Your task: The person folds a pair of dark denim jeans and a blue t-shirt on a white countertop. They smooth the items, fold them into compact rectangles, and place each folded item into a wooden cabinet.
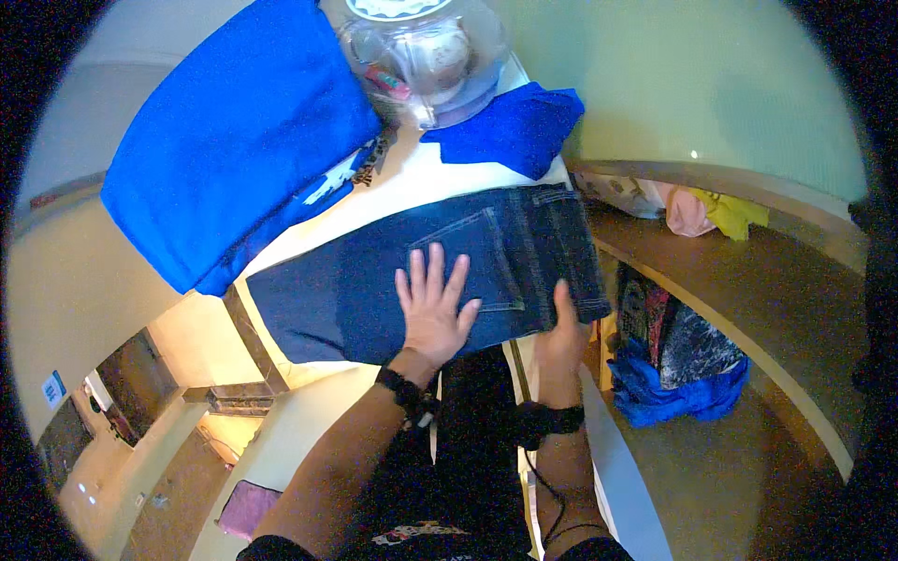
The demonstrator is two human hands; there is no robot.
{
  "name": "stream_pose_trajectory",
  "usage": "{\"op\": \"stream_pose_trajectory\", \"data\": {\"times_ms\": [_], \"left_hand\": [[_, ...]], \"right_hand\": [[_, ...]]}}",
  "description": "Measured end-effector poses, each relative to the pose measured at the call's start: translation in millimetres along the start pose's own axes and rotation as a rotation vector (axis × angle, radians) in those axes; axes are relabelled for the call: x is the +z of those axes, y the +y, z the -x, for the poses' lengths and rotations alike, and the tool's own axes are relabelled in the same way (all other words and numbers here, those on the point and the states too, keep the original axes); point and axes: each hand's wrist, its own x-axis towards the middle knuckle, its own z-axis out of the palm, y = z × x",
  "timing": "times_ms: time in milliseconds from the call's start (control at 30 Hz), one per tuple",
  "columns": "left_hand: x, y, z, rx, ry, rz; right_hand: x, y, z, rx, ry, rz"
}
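Folded dark blue denim jeans (379, 259) lie across a white surface in front of me, a back pocket facing up. My left hand (436, 308) rests flat on them with its fingers spread, just below the pocket. At the waistband end, my right hand (561, 336) is at the near edge, thumb on top of the denim; its other fingers are hidden. Beyond the jeans lies a small folded blue cloth (512, 133). A larger folded bright blue cloth (245, 140) is at the upper left.
A clear plastic jar (435, 63) with items inside stands behind the jeans. To the right, wooden shelves (701, 273) hold pink and yellow cloths (729, 210) and a blue plastic bag (680, 393). A pinkish-purple mat (249, 508) lies at the lower left.
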Motion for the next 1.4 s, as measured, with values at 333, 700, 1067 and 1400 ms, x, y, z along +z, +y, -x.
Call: {"op": "stream_pose_trajectory", "data": {"times_ms": [333, 700, 1067, 1400], "left_hand": [[-19.2, 14.3, -15.6, 0.068, -0.030, 0.266], [-87.3, -131.0, 120.9, -0.625, 0.708, 0.257], [1.6, -225.8, 186.6, -1.343, 0.775, 1.897], [12.8, -268.4, 178.5, -1.518, 1.079, 1.821]], "right_hand": [[23.7, -88.4, -30.7, 0.425, 0.320, -0.198], [114.8, -43.1, 37.8, -0.647, -0.317, 0.951], [296.4, -60.1, 127.9, -1.116, -0.955, 1.027], [374.8, -89.9, 155.1, -1.371, -1.139, 1.083]]}}
